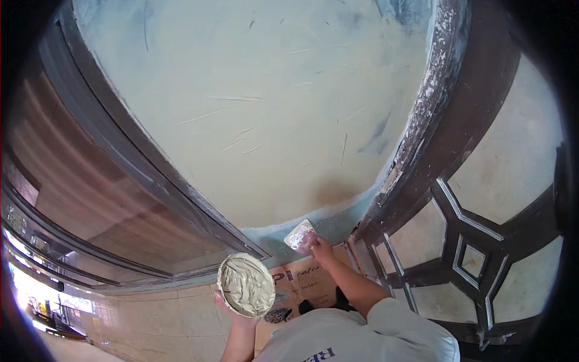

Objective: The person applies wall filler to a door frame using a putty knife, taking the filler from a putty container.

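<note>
My left hand (234, 315) holds up a round tub of cream-coloured filler paste (247, 286) from its side and underneath; most of the fingers are hidden behind it. The paste fills the tub close to the rim, its surface stirred into ridges. In my right hand (321, 248) is a putty knife (301, 236), its broad blade smeared with white. The blade is close to the lower part of the wall (271, 151), over the blue-grey strip (338, 217); whether it touches I cannot tell. Above that strip the wall wears a pale cream coat with several thin ridges.
A dark frame with glass (114, 199) stands to the left of the wall. To the right are a paint-spattered post (431, 90) and a dark panelled door (476, 229) with pale panels. Printed brown cardboard (301, 277) lies on the tiled floor (175, 314) by my feet.
</note>
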Demonstrator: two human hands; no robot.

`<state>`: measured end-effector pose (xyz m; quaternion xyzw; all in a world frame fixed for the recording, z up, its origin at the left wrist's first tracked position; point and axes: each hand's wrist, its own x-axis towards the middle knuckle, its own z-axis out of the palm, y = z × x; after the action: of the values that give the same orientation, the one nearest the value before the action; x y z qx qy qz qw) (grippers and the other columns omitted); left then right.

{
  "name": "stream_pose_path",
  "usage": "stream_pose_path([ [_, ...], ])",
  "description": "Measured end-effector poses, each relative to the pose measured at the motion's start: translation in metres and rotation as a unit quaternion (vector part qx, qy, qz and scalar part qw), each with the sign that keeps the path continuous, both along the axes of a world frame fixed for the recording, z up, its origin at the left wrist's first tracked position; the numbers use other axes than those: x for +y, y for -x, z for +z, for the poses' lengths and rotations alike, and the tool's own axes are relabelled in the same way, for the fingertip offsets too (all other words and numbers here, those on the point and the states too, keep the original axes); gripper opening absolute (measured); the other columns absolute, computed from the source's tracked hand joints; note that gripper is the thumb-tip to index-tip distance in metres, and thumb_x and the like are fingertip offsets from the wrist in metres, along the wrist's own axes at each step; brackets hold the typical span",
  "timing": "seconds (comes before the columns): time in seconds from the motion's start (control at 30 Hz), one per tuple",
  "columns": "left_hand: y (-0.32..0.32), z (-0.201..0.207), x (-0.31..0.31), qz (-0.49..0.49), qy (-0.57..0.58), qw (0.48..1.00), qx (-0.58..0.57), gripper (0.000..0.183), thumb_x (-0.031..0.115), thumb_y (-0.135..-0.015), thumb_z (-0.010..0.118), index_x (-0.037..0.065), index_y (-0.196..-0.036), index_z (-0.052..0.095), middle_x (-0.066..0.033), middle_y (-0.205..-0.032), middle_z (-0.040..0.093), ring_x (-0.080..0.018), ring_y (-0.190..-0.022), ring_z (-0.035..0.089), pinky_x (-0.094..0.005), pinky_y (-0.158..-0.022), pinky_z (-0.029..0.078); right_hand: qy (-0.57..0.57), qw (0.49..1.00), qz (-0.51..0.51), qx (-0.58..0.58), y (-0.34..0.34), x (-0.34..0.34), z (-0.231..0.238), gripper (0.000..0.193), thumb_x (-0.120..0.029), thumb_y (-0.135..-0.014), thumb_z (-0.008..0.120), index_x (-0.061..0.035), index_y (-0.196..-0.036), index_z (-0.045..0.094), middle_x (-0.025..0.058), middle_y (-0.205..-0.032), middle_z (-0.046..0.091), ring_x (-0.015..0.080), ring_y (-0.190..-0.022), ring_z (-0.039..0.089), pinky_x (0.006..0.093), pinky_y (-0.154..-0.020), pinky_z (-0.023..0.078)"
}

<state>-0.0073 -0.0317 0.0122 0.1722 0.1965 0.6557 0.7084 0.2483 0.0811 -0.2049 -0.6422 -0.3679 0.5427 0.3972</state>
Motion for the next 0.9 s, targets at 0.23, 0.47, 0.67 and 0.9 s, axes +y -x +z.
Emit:
stream_pose_path([
  [0.23, -0.018, 0.020, 0.001, -0.001, -0.009, 1.000, -0.015, 0.089, 0.071, -0.080, 0.056, 0.017, -0.147, 0.037, -0.0101, -0.146, 0.044, -0.0316, -0.131, 0.046, -0.0492, -0.106, 0.044, -0.107, 0.980, 0.024, 0.168, -0.013, -0.005, 0.116, 0.024, -0.010, -0.096, 0.060, -0.0034, -0.119, 0.058, 0.0057, -0.105, 0.064, 0.0126, -0.087, 0.063, 0.0249, -0.069, 0.054],
  [0.47, -0.041, 0.031, 0.004, -0.048, -0.061, 0.996, -0.047, 0.098, 0.073, -0.074, 0.061, 0.013, -0.147, 0.035, -0.0122, -0.143, 0.045, -0.0327, -0.126, 0.051, -0.0514, -0.098, 0.051, -0.371, 0.916, 0.134, -0.070, -0.004, -0.030, 0.247, 0.023, -0.007, -0.086, 0.067, -0.0023, -0.108, 0.066, 0.0133, -0.117, 0.065, 0.0235, -0.111, 0.062, 0.0349, -0.094, 0.049],
  [0.67, -0.068, 0.040, 0.005, 0.023, -0.064, 0.997, -0.022, 0.101, 0.079, -0.076, 0.053, 0.012, -0.149, 0.033, -0.0119, -0.146, 0.042, -0.0308, -0.131, 0.047, -0.0471, -0.107, 0.044, -0.468, 0.828, 0.205, -0.230, -0.009, -0.046, 0.284, 0.026, -0.006, -0.079, 0.068, -0.0048, -0.105, 0.069, 0.0155, -0.130, 0.059, 0.0317, -0.117, 0.059, 0.0397, -0.100, 0.047],
  [0.9, -0.093, 0.069, -0.001, 0.075, -0.033, 0.996, -0.017, 0.102, 0.079, -0.075, 0.053, 0.012, -0.148, 0.033, -0.0105, -0.145, 0.044, -0.0291, -0.130, 0.047, -0.0451, -0.107, 0.042, -0.588, 0.707, 0.212, -0.331, -0.022, -0.039, 0.293, 0.027, -0.007, -0.074, 0.069, -0.0038, -0.101, 0.071, 0.0163, -0.133, 0.057, 0.0308, -0.110, 0.063, 0.0375, -0.088, 0.054],
])
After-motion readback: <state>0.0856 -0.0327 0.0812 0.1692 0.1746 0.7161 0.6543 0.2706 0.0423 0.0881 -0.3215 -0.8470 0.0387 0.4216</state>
